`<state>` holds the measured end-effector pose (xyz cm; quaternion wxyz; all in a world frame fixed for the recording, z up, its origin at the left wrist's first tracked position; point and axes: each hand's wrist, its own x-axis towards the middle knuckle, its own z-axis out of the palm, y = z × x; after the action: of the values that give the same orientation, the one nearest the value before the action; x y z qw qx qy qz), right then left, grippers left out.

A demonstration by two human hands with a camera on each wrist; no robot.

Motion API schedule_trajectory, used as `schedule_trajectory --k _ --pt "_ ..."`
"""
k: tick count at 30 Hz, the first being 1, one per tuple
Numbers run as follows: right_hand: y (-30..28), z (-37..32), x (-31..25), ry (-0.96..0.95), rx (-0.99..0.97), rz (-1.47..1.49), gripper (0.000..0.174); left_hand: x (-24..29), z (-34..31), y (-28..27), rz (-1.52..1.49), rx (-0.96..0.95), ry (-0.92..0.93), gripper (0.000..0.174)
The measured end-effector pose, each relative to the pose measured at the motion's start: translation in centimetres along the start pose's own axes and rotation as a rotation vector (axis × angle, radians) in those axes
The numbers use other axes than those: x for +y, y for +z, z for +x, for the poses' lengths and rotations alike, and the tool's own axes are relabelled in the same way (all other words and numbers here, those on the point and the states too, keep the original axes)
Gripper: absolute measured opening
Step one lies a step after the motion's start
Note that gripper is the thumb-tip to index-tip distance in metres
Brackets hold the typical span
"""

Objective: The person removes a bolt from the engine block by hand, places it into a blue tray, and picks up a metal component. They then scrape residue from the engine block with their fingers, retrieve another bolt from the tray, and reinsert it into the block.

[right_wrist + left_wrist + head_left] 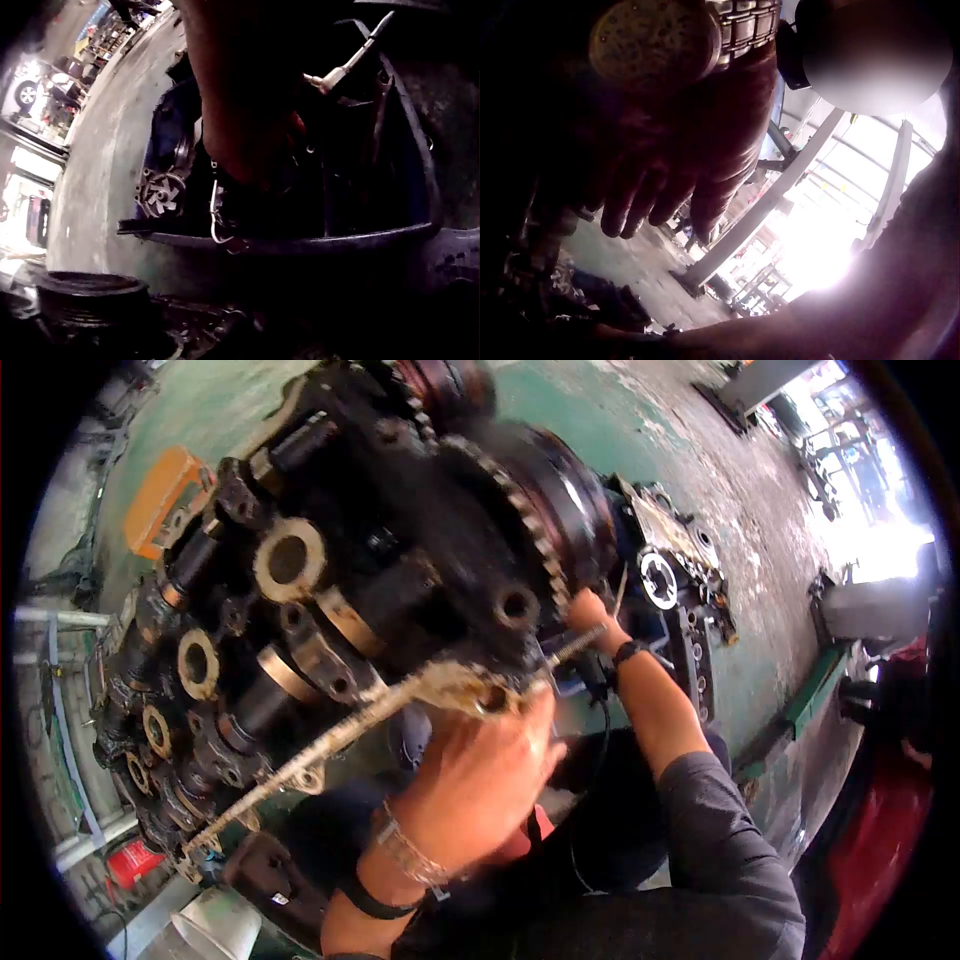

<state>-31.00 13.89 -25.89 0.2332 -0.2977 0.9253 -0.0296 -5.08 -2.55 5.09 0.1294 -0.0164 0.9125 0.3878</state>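
Observation:
A large, oily black engine (400, 590) with a toothed ring and pulley (560, 490) fills much of the head view. My left hand (480, 770), with a metal watch band on its wrist, is at the engine's pale lower edge (440, 685). Its fingers (676, 199) extend fairly straight in the left wrist view. Beyond the engine, my right hand (598, 618) reaches down. The right wrist view has that hand (247, 142) inside a dark blue bin (300, 244), its fingers lost in shadow; I cannot tell what they hold. A shiny ratchet-like tool (349, 67) lies across the bin.
A metal part with a finned wheel (161, 193) sits at the bin's left corner. More engine parts (685, 560) lie on the floor past the pulley. An orange block (160, 500) and a white bucket (220, 925) stand on the left. Lift posts (755, 390) rise farther off.

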Motion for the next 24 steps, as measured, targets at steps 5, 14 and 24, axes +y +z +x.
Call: schedule_trajectory --k 5,14,24 --pt "8.1 5.8 3.8 0.029 -0.031 0.026 0.029 -0.7 -0.7 1.5 0.029 -0.020 0.042 0.044" --pt "10.2 7.2 3.4 0.132 -0.062 0.096 0.034 -0.7 -1.2 0.8 0.059 0.069 0.099 0.050" --pt "8.6 5.5 -0.4 0.125 -0.143 -0.024 0.023 1.3 -1.5 0.3 -0.059 -0.046 0.065 0.048"
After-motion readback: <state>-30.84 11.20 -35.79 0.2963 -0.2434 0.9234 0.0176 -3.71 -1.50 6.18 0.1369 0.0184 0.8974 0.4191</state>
